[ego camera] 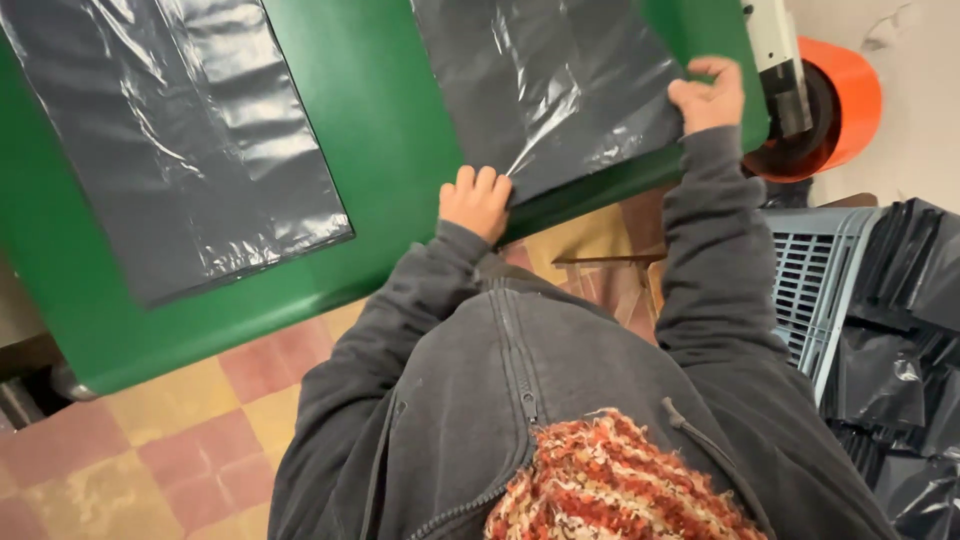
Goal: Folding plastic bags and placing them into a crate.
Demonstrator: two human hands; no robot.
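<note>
A black plastic bag (560,80) lies flat on the green table (380,120). My left hand (476,200) grips the bag's near left corner at the table's edge. My right hand (708,95) pinches the bag's near right corner, close to the table's right edge. Both arms wear dark grey sleeves. A second black plastic sheet (180,130) lies flat on the left part of the table, away from both hands.
An orange roller on a white machine part (830,100) stands past the table's right edge. A grey plastic crate (815,270) holds a pile of black bags (900,330) at the right. Red and yellow floor tiles (180,430) show below.
</note>
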